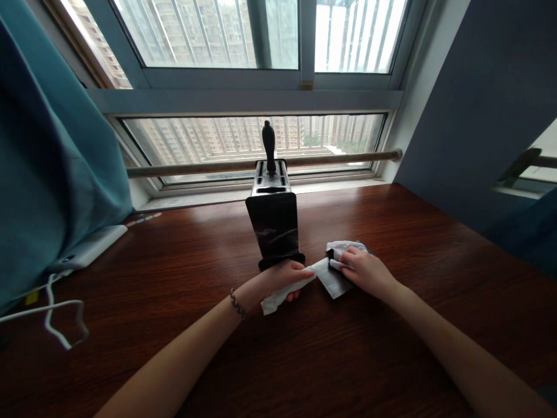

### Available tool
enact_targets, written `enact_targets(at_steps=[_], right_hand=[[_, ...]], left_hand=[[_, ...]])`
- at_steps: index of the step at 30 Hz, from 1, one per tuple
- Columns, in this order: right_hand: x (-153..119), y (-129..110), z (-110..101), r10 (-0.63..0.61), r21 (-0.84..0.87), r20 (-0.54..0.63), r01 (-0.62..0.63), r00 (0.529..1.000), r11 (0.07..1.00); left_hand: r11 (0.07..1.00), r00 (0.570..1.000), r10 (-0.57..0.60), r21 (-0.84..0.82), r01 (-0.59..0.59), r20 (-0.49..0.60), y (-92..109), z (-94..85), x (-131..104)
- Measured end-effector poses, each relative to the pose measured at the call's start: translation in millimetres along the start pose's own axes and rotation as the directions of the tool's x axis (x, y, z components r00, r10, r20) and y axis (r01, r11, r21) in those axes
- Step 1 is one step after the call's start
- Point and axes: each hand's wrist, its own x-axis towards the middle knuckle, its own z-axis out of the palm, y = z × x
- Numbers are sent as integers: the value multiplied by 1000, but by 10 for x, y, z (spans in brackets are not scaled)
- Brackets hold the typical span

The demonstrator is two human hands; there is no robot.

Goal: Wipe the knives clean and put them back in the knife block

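Observation:
My left hand is closed around a crumpled white cloth or paper. From that hand, a flat, broad grey blade points right, which looks like a kitchen knife; its handle is hidden by the hand and the white material. On the blade's far end lies my right hand, its fingers closed on a bunched white cloth. A dark patch shows between the fingers and the cloth. Just behind my left hand stands a metal knife block with a black front, and a black handle sticks up from its top.
All this is on a reddish-brown wooden table against a window. A white power strip with a white cable lies at the left, beside a blue curtain. Along the window runs a horizontal rail.

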Motion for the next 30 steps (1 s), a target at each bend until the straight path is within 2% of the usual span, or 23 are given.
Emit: enact_targets(at_steps=[3, 6, 10, 13, 19, 25, 30], right_hand=[[27, 123, -45, 153, -174, 14, -148, 988, 974], [35, 234, -85, 286, -313, -2, -272, 958, 910], [30, 303, -107, 431, -376, -31, -410, 902, 831], [39, 334, -109, 484, -377, -35, -460, 875, 804], [59, 422, -122, 527, -329, -3, -499, 850, 802], [64, 428, -83, 431, -355, -3, -404, 902, 843], [70, 393, -56, 370, -380, -37, -355, 928, 854]], left_hand=[[999, 999, 42, -12, -42, -8, -25, -4, 22], [1000, 999, 26, -6, -26, -20, -34, -3, 28], [999, 999, 41, -2, -41, -23, -38, -5, 25], [999, 998, 49, 11, -49, -29, -42, -5, 24], [999, 999, 41, 20, -40, -36, -33, 1, 16], [1000, 999, 26, 12, -26, -28, -28, 0, 15], [1000, 999, 23, 3, -23, -30, -25, 1, 9]])
